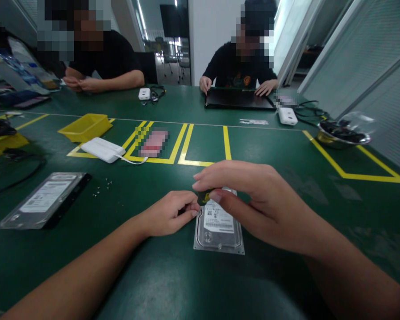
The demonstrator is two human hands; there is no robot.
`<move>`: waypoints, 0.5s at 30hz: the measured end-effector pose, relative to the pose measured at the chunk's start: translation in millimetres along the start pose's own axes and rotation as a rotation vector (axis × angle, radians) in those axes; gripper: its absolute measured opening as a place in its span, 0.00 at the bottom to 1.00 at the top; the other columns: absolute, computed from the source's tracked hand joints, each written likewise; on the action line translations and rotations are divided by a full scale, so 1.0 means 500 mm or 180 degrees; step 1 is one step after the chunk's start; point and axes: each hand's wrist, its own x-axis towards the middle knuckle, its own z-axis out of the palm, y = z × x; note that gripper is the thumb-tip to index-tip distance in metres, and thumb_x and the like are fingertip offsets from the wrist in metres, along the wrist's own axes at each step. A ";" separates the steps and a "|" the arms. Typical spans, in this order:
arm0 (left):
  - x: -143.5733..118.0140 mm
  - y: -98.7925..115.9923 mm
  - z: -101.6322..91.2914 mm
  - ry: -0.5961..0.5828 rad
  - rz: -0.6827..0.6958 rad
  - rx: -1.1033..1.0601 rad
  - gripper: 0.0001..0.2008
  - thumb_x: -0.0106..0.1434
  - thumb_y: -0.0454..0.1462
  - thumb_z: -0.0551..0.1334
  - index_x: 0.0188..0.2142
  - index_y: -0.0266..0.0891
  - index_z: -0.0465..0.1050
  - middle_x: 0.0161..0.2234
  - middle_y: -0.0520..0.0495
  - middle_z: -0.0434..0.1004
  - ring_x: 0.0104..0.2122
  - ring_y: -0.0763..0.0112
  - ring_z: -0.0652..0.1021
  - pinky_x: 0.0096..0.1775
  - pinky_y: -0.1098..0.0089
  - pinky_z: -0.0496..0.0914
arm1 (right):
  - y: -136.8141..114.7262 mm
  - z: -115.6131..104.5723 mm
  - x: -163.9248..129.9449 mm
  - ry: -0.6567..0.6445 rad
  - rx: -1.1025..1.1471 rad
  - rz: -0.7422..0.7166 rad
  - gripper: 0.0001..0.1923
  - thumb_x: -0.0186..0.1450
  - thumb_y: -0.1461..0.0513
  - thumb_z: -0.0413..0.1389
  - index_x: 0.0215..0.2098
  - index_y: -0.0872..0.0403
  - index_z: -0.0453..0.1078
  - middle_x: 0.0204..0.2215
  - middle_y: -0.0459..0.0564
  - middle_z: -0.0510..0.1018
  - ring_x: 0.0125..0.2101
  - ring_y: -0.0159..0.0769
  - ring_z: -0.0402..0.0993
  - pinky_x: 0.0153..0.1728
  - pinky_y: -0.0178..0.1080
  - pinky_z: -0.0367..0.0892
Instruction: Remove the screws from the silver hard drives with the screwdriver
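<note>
A silver hard drive (219, 240) with a white label lies on the green table in front of me, its far part covered by my hands. My right hand (253, 200) arches over it, closed around the dark handle of a screwdriver (204, 197) with yellow marks. The screwdriver's shaft and tip are hidden. At the drive's left edge, my left hand (173, 213) has its fingers curled and its thumb against the side, gripping it there. Further left, another hard drive (43, 200) rests near several small loose screws (102, 187).
Beyond lie a yellow tray (86, 126), a white power bank (102, 149) and a pink phone (155, 143). A metal bowl (343, 135) holds dark items at the right. Across the table, one person (243, 66) handles a black laptop-like panel (238, 98); another person (110, 58) sits left.
</note>
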 end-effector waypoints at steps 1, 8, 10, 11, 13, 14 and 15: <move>0.000 0.000 0.000 0.0004 0.0004 0.0029 0.06 0.68 0.36 0.56 0.37 0.36 0.69 0.31 0.51 0.72 0.30 0.73 0.72 0.34 0.71 0.66 | 0.000 0.000 0.000 0.0009 -0.0017 -0.0007 0.14 0.68 0.71 0.52 0.49 0.60 0.73 0.46 0.48 0.79 0.47 0.26 0.73 0.49 0.29 0.66; -0.002 -0.003 0.000 -0.0026 0.0051 0.0203 0.09 0.70 0.38 0.54 0.40 0.36 0.70 0.38 0.46 0.76 0.36 0.67 0.75 0.37 0.67 0.68 | 0.005 0.006 0.002 0.0160 -0.0210 -0.0121 0.09 0.67 0.68 0.55 0.44 0.59 0.74 0.43 0.49 0.79 0.45 0.27 0.73 0.47 0.28 0.66; -0.002 -0.002 0.000 -0.0044 0.0039 0.0217 0.09 0.70 0.38 0.54 0.40 0.37 0.70 0.38 0.46 0.76 0.36 0.67 0.76 0.37 0.67 0.68 | 0.004 0.008 0.002 0.0164 -0.0235 -0.0185 0.09 0.67 0.70 0.54 0.44 0.60 0.74 0.43 0.49 0.80 0.45 0.26 0.73 0.48 0.27 0.65; -0.002 -0.001 0.000 -0.0057 0.0032 0.0211 0.09 0.70 0.38 0.54 0.40 0.37 0.70 0.38 0.46 0.77 0.36 0.67 0.76 0.37 0.67 0.69 | 0.004 0.008 0.003 0.0160 -0.0239 -0.0217 0.10 0.67 0.70 0.54 0.44 0.61 0.74 0.43 0.50 0.80 0.45 0.26 0.73 0.48 0.27 0.65; -0.001 0.000 0.000 -0.0072 0.0022 0.0179 0.09 0.70 0.38 0.54 0.40 0.37 0.70 0.37 0.47 0.77 0.36 0.68 0.76 0.37 0.67 0.68 | 0.002 0.009 0.003 0.0150 -0.0245 -0.0271 0.10 0.67 0.70 0.53 0.44 0.62 0.74 0.43 0.50 0.80 0.45 0.25 0.73 0.48 0.26 0.65; -0.001 0.001 0.000 -0.0073 0.0014 0.0163 0.09 0.71 0.38 0.53 0.39 0.37 0.70 0.36 0.47 0.77 0.36 0.68 0.76 0.37 0.67 0.68 | 0.002 0.010 0.003 0.0146 -0.0252 -0.0287 0.10 0.68 0.70 0.53 0.44 0.62 0.74 0.43 0.50 0.80 0.45 0.25 0.73 0.48 0.26 0.65; -0.001 0.002 0.000 -0.0072 0.0005 0.0150 0.09 0.71 0.38 0.53 0.39 0.37 0.70 0.36 0.47 0.76 0.35 0.68 0.76 0.37 0.67 0.68 | 0.001 0.010 0.003 0.0143 -0.0258 -0.0296 0.10 0.68 0.69 0.53 0.44 0.62 0.74 0.43 0.51 0.80 0.45 0.24 0.73 0.49 0.26 0.65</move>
